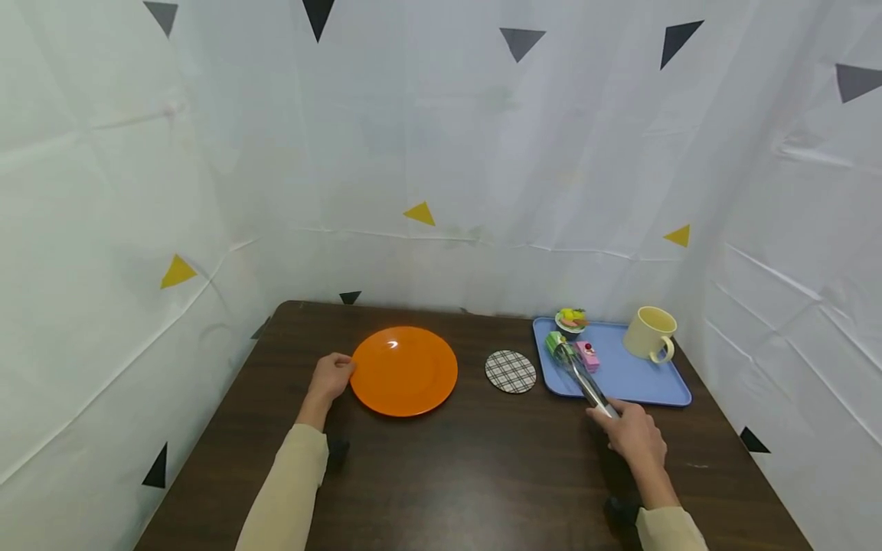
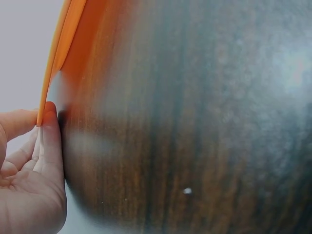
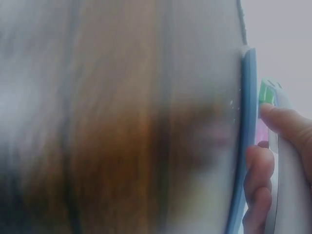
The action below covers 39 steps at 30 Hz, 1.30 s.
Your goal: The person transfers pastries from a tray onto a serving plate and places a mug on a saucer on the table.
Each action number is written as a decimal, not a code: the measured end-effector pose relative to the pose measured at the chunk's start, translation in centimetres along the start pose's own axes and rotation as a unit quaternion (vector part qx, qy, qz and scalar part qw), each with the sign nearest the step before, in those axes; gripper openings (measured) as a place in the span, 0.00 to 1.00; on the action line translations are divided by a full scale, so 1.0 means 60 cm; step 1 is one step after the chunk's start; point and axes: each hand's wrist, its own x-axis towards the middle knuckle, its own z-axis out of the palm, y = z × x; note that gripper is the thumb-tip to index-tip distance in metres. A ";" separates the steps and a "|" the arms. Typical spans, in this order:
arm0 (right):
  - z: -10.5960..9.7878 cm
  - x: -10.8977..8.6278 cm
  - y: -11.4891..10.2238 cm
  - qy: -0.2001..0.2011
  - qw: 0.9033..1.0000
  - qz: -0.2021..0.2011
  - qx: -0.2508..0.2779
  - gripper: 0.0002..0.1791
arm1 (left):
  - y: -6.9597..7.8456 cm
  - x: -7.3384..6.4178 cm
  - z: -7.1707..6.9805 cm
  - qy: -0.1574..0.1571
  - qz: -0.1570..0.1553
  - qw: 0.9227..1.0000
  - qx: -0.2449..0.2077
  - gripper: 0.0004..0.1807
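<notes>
My left hand (image 1: 332, 376) pinches the left rim of an orange plate (image 1: 405, 372), which lies on the dark wooden table. In the left wrist view the thumb is above the rim of the plate (image 2: 58, 53) and the fingers are beneath it. My right hand (image 1: 632, 436) grips metal tongs (image 1: 587, 383) that reach over the front edge of a blue tray (image 1: 637, 389). Their tips are right at a small green block (image 1: 555, 340) on the tray. Beside the tips sits a pink block (image 1: 588, 356) with a red dot on top.
A small bowl of toy food (image 1: 570, 323) stands at the tray's back left corner. On the tray's right is a pale yellow mug (image 1: 650, 334). A round checked coaster (image 1: 511, 372) lies between plate and tray. White sheeting (image 1: 455, 153) surrounds the table's back and sides.
</notes>
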 end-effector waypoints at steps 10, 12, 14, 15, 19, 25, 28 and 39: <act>0.001 -0.008 -0.026 0.005 1.000 -0.029 0.002 0.49 | -0.006 0.004 0.004 0.011 0.012 1.000 0.006 0.18; 0.002 -0.010 -0.031 0.007 0.999 -0.033 0.001 0.51 | -0.004 0.000 0.004 0.008 0.017 1.000 0.006 0.19; 0.000 -0.015 -0.039 0.010 0.999 -0.038 -0.001 0.51 | -0.002 -0.005 0.004 0.006 0.021 1.000 0.012 0.19; -0.001 -0.017 -0.042 0.009 0.999 -0.042 -0.001 0.51 | -0.002 -0.007 0.004 0.006 0.023 1.000 0.015 0.19; 0.002 -0.021 -0.057 0.015 0.998 -0.054 -0.001 0.50 | -0.004 -0.007 0.004 0.007 0.024 0.999 0.023 0.19; 0.021 -0.021 -0.074 0.019 0.998 -0.068 0.004 0.47 | -0.012 -0.007 0.002 0.010 0.027 0.999 0.022 0.18; 0.027 -0.022 -0.084 0.023 0.997 -0.079 0.005 0.46 | -0.012 -0.006 0.002 0.010 0.034 0.999 0.024 0.19; 0.058 -0.028 -0.123 0.028 0.993 -0.119 -0.006 0.46 | -0.012 0.000 0.007 0.013 0.043 0.999 0.027 0.20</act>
